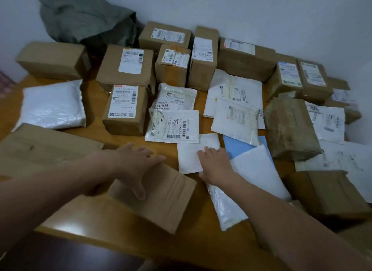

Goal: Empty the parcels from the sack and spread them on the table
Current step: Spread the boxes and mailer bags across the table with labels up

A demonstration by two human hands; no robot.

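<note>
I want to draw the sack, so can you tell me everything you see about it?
The sack is dull grey-green, of what looks like coarse woven cloth. It lies crumpled and slumped at the far left of the wooden table, leaning on the pale wall. Its mouth gapes dark at its lower right. A cardboard box stands just in front of it; whether they touch is unclear.

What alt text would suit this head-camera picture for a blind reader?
Left hand rests on a brown box, right hand on a white mailer, on a table covered with parcels; a green sack lies behind.
</note>
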